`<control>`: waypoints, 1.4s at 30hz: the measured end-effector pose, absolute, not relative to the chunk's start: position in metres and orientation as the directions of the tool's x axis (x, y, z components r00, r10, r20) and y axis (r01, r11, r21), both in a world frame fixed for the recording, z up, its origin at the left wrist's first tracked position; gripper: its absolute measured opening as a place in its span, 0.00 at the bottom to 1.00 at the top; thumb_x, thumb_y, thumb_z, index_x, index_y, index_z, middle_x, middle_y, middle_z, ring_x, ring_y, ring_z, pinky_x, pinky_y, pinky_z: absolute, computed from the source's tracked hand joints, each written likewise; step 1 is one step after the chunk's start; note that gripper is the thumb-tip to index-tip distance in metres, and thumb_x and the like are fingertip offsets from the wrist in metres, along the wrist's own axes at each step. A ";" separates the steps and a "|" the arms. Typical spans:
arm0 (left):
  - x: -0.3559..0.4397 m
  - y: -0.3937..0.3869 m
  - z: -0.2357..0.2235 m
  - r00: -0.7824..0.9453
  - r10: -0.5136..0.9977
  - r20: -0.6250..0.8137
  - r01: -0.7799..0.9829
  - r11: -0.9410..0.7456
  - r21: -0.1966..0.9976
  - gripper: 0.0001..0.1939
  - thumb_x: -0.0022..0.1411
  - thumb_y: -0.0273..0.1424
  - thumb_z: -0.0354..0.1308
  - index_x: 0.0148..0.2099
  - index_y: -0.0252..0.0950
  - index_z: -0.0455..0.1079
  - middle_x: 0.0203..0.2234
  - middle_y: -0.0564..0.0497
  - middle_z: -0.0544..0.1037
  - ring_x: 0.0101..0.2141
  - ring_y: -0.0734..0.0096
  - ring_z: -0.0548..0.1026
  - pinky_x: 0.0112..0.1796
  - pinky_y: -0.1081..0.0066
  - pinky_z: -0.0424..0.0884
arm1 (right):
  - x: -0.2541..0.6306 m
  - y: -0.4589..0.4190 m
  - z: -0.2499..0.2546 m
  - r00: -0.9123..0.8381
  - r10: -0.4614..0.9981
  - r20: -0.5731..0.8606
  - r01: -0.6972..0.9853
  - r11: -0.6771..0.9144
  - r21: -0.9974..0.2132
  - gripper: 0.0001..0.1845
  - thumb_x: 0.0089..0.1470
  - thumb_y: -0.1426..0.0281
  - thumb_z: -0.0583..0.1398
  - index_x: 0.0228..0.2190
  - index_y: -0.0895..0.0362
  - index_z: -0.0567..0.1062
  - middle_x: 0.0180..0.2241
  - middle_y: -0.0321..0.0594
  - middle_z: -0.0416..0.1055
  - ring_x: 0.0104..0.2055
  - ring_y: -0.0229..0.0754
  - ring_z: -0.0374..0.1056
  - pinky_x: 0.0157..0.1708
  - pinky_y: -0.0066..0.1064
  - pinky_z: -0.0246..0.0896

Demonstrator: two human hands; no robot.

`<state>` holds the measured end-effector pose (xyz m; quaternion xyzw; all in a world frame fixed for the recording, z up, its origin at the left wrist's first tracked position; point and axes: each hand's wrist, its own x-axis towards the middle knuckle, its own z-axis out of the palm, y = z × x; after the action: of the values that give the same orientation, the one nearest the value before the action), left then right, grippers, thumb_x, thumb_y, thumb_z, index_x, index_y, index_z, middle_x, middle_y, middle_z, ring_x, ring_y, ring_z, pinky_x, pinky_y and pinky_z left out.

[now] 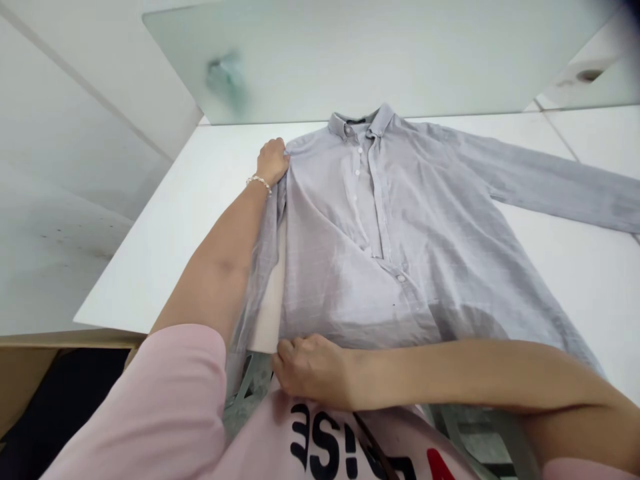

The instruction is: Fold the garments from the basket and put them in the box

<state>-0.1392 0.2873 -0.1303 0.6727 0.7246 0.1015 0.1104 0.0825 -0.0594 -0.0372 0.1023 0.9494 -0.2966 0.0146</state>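
A light grey button-up shirt [330,267] lies front side up, its collar toward the far edge and several front buttons undone. At the shoulder on the left side, my left hand [273,160] is closed on the fabric. My right hand [311,371] crosses in front of me and grips the shirt's side low down, by the near table edge. Between the two hands the side of the shirt runs in a straight line. One sleeve [263,267] hangs down beside it under my left arm. The other sleeve [545,177] stretches out to the right.
The shirt rests on a white table [165,233]. A frosted panel [350,60] stands along its back edge, with a blurred green shape behind it. An open cardboard box [25,393] with dark contents is below the table at the left. A white wall [60,153] rises on the left.
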 end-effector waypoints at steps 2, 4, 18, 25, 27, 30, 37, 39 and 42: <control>-0.136 0.296 -0.127 -0.073 0.997 0.021 0.953 0.063 0.297 0.25 0.69 0.54 0.48 0.52 0.40 0.67 0.53 0.44 0.73 0.58 0.53 0.65 0.58 0.51 0.61 | 0.078 -0.055 -0.037 -0.989 0.145 -0.024 0.132 0.805 -0.579 0.10 0.56 0.81 0.53 0.39 0.65 0.71 0.33 0.47 0.69 0.30 0.44 0.68 0.19 0.31 0.55; -0.132 0.300 -0.123 -0.078 0.996 0.050 0.954 0.060 0.292 0.27 0.70 0.56 0.44 0.53 0.38 0.65 0.54 0.45 0.73 0.59 0.56 0.64 0.58 0.52 0.60 | 0.074 -0.048 -0.035 -0.993 0.109 0.035 0.068 0.808 -0.586 0.13 0.53 0.83 0.54 0.40 0.66 0.71 0.34 0.47 0.69 0.32 0.43 0.68 0.21 0.31 0.56; -0.069 0.259 -0.087 0.244 0.965 0.094 0.969 -0.245 0.002 0.21 0.67 0.25 0.43 0.61 0.35 0.63 0.60 0.37 0.66 0.59 0.47 0.64 0.56 0.50 0.66 | 0.181 -0.003 -0.009 -0.861 0.507 -0.037 0.340 0.522 -0.782 0.07 0.65 0.74 0.53 0.43 0.58 0.69 0.44 0.44 0.68 0.33 0.35 0.66 0.32 0.29 0.65; -0.001 0.272 -0.090 0.605 0.796 0.021 0.786 -0.602 0.139 0.23 0.70 0.22 0.37 0.55 0.36 0.70 0.54 0.41 0.71 0.56 0.56 0.69 0.56 0.60 0.66 | 0.242 -0.016 -0.030 -0.604 0.797 -0.013 0.606 0.449 -0.657 0.11 0.69 0.69 0.48 0.44 0.57 0.69 0.46 0.47 0.67 0.35 0.39 0.71 0.31 0.32 0.72; 0.007 0.277 -0.099 0.590 0.807 0.024 0.794 -0.586 0.160 0.26 0.69 0.21 0.35 0.59 0.37 0.68 0.57 0.40 0.69 0.57 0.55 0.68 0.56 0.58 0.66 | 0.249 -0.028 -0.035 -0.507 0.862 0.003 0.676 0.400 -0.619 0.12 0.70 0.64 0.49 0.46 0.57 0.68 0.46 0.48 0.67 0.34 0.39 0.72 0.29 0.31 0.72; 0.011 0.284 -0.113 0.529 0.849 0.015 0.834 -0.523 0.175 0.26 0.71 0.24 0.35 0.62 0.38 0.67 0.60 0.38 0.66 0.60 0.51 0.65 0.58 0.52 0.64 | 0.252 -0.046 -0.040 -0.417 0.908 -0.039 0.699 0.293 -0.653 0.14 0.69 0.60 0.53 0.50 0.56 0.66 0.45 0.47 0.68 0.33 0.39 0.72 0.29 0.31 0.73; 0.012 0.295 -0.126 0.414 0.901 -0.130 0.904 -0.391 0.174 0.28 0.71 0.26 0.35 0.67 0.39 0.62 0.59 0.37 0.68 0.60 0.48 0.66 0.60 0.47 0.62 | 0.232 -0.087 -0.041 -0.357 0.913 -0.199 0.404 -0.041 -0.914 0.17 0.65 0.72 0.55 0.54 0.51 0.60 0.33 0.33 0.66 0.30 0.32 0.69 0.32 0.22 0.70; 0.012 0.295 -0.127 0.413 0.898 -0.150 0.905 -0.386 0.179 0.29 0.71 0.26 0.35 0.69 0.41 0.59 0.60 0.38 0.68 0.60 0.49 0.66 0.61 0.46 0.59 | 0.229 -0.096 -0.038 -0.376 0.899 -0.226 0.328 -0.099 -0.939 0.18 0.65 0.72 0.55 0.55 0.49 0.61 0.32 0.32 0.65 0.30 0.32 0.68 0.32 0.20 0.68; 0.011 0.294 -0.128 0.405 0.898 -0.174 0.908 -0.371 0.196 0.29 0.72 0.28 0.35 0.71 0.43 0.56 0.63 0.40 0.66 0.62 0.49 0.64 0.63 0.44 0.54 | 0.228 -0.103 -0.032 -0.443 0.869 -0.218 0.279 -0.098 -0.955 0.17 0.66 0.73 0.54 0.54 0.47 0.63 0.33 0.33 0.67 0.33 0.31 0.68 0.34 0.19 0.67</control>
<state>0.0114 0.2938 -0.1281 0.8278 0.5452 -0.0192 0.1308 0.2279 -0.1029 -0.0320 0.4618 0.6214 -0.5793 -0.2549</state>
